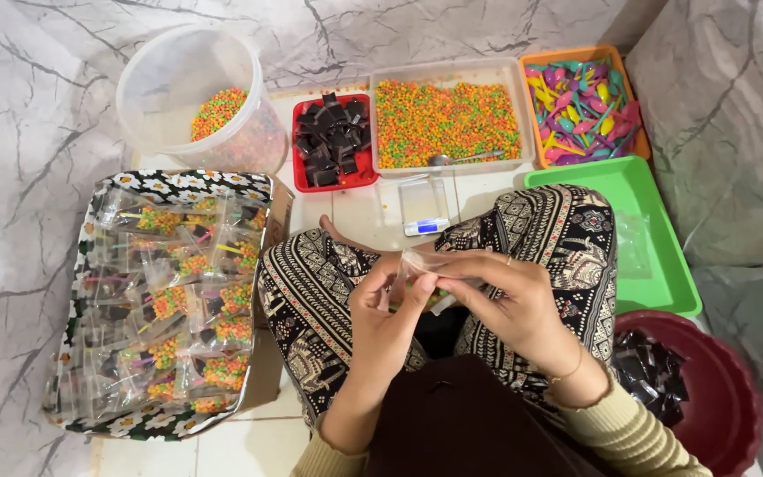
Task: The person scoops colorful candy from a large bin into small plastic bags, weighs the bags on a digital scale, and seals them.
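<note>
- Floor (28, 132): marbled sheet covering with pale tile down the middle. All containers rest on it around the seated person's crossed legs. Free room lies mainly on the far left and in the strip of tile just ahead of the knees.
- Flower-patterned box (81, 265), on the person's left: nearly full of sealed clear packets holding coloured pellets, dark pieces and a spoon. Judged from this stock, a large share of the packing is done.
- Supply row along the far edge: round clear tub (161, 79), low on pellets; red tray (298, 177) of dark squares; clear bin (448, 119) of pellets, well stocked, with a metal spoon in it; orange tray (580, 106) of coloured plastic spoons. Material remains for many more packets.
- Green tray (655, 256), on the right: holds only a few empty clear bags. A dark red bowl (717, 397) of dark wrapped pieces sits just behind it, close to the right elbow.
- Small scale (423, 208): on the tile between knees and bin.
- Small clear packet (426, 269): held over the lap, pellets inside, top edge between both hands.
- Left hand (386, 314) and right hand (509, 296): fingers pressed together, pinching the packet's top edge.
</note>
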